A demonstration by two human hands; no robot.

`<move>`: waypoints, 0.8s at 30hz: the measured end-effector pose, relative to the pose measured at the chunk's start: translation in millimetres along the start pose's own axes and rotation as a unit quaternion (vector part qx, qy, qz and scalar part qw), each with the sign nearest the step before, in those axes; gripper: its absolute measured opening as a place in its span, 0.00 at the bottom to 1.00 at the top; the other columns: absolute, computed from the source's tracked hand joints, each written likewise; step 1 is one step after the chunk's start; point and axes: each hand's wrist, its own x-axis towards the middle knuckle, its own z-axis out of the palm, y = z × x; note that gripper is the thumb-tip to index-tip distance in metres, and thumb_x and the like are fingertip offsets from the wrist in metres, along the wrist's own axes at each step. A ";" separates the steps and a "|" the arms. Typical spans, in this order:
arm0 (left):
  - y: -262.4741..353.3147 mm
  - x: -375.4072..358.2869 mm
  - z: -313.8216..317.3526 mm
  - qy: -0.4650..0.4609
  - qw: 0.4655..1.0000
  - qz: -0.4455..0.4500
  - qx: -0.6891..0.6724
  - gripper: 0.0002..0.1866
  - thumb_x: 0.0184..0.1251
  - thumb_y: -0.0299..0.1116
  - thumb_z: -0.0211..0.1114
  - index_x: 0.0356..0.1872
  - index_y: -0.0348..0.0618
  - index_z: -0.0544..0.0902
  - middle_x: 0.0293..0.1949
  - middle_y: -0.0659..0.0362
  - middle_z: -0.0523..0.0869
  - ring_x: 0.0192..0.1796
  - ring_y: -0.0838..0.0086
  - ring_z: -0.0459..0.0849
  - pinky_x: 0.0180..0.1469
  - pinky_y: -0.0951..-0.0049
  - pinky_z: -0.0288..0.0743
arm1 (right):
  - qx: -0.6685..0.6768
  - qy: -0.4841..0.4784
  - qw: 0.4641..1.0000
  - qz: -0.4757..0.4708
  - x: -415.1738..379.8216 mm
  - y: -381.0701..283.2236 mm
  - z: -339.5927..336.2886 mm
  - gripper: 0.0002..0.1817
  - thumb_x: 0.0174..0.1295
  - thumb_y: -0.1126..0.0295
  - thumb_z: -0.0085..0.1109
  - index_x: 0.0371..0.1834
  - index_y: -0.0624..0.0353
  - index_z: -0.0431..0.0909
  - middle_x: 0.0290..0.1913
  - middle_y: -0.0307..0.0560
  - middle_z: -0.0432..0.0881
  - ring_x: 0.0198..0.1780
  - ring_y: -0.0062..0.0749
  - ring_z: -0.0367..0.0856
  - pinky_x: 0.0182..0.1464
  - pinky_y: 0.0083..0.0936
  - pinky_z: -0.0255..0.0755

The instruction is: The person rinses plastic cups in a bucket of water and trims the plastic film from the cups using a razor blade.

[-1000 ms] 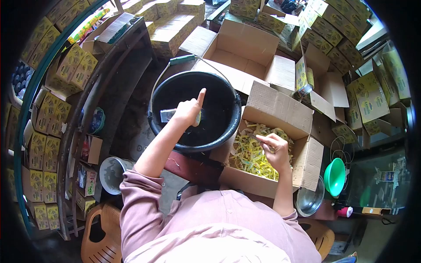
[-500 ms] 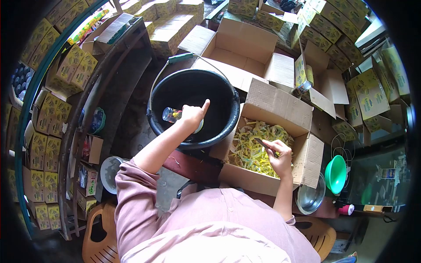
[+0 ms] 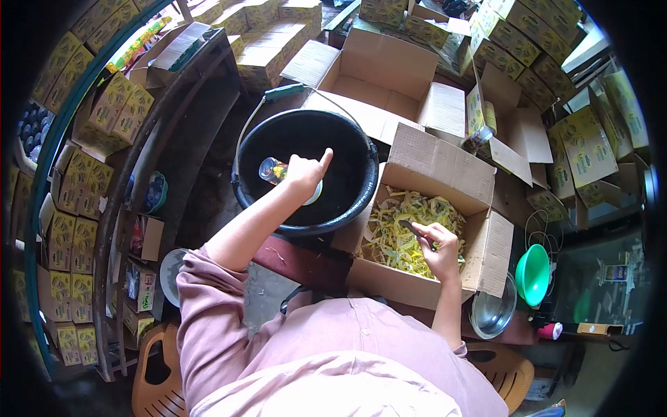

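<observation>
Over the mouth of a black bucket (image 3: 347, 210), my left hand (image 3: 303, 175) is wrapped round a small bottle (image 3: 273, 169) with a colourful label, its index finger pointing out. The bottle lies tilted, and its pale other end shows below my hand. My right hand (image 3: 441, 251) grips a knife (image 3: 410, 226), of which a short dark blade pokes out to the left; my fingers hide the handle. That hand is over an open cardboard box (image 3: 438, 156) holding a heap of curly yellow strips (image 3: 396, 240).
Behind stands another open carton (image 3: 389, 59). To the right are a green bowl (image 3: 533, 274), a metal basin (image 3: 495, 314) and a bottle (image 3: 479, 137) by a carton. Shelves of yellow printed boxes (image 3: 73, 243) line the left. A white bucket (image 3: 172, 274) stands below my left arm.
The bottle has turned in my left hand, its dark end now facing more toward me. My right hand and the knife have shifted slightly left.
</observation>
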 end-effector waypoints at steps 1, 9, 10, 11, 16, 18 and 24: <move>-1.4 -0.8 -2.0 0.001 1.000 0.001 0.001 0.63 0.27 0.28 0.77 0.67 0.37 0.41 0.33 0.53 0.83 0.36 0.63 0.84 0.42 0.67 0.71 | 0.004 -0.001 1.000 0.014 -0.8 0.5 -0.2 0.19 0.46 0.85 0.55 0.41 0.55 0.81 0.28 0.46 0.78 0.28 0.28 0.76 0.31 0.21 0.70; -15.6 -7.3 -29.6 0.025 1.000 -0.014 -0.002 0.64 0.23 0.29 0.78 0.67 0.36 0.43 0.36 0.51 0.83 0.38 0.61 0.83 0.43 0.67 0.70 | 0.012 0.003 1.000 0.024 -4.8 6.1 0.5 0.19 0.46 0.86 0.56 0.42 0.55 0.81 0.29 0.45 0.78 0.29 0.26 0.77 0.31 0.19 0.71; -17.0 -7.9 -32.3 0.030 0.999 -0.015 0.000 0.64 0.23 0.29 0.77 0.67 0.37 0.43 0.36 0.51 0.82 0.38 0.61 0.83 0.43 0.67 0.70 | 0.012 0.003 1.000 0.025 -5.2 6.0 0.5 0.19 0.46 0.86 0.56 0.42 0.56 0.81 0.30 0.45 0.78 0.29 0.26 0.78 0.31 0.19 0.71; -18.1 -7.8 -34.5 0.027 0.999 -0.017 0.002 0.64 0.24 0.29 0.78 0.67 0.37 0.43 0.36 0.52 0.82 0.38 0.61 0.83 0.44 0.67 0.70 | 0.011 0.003 1.000 0.026 -5.5 5.8 0.5 0.19 0.46 0.86 0.56 0.42 0.56 0.81 0.30 0.45 0.79 0.29 0.27 0.78 0.31 0.19 0.72; -20.4 -11.6 -43.0 0.024 0.999 -0.020 0.010 0.64 0.24 0.29 0.78 0.67 0.37 0.43 0.37 0.51 0.82 0.39 0.61 0.82 0.44 0.67 0.70 | 0.017 0.003 0.999 0.037 -5.7 3.7 0.5 0.19 0.47 0.86 0.56 0.42 0.56 0.81 0.30 0.46 0.79 0.29 0.27 0.79 0.31 0.19 0.72; -21.1 -11.5 -42.7 0.024 0.999 -0.020 0.011 0.64 0.24 0.30 0.78 0.67 0.37 0.43 0.37 0.51 0.82 0.39 0.61 0.82 0.45 0.67 0.70 | 0.019 0.003 0.999 0.038 -5.8 3.4 0.5 0.19 0.47 0.86 0.56 0.42 0.57 0.81 0.30 0.46 0.79 0.29 0.26 0.79 0.32 0.19 0.72; -22.4 -12.5 -41.7 0.019 1.000 -0.015 0.013 0.64 0.25 0.30 0.78 0.67 0.36 0.42 0.37 0.51 0.82 0.40 0.61 0.82 0.45 0.66 0.70 | 0.007 -0.002 0.999 0.038 -5.6 1.9 0.4 0.19 0.46 0.86 0.56 0.42 0.57 0.81 0.31 0.46 0.79 0.29 0.26 0.78 0.31 0.19 0.72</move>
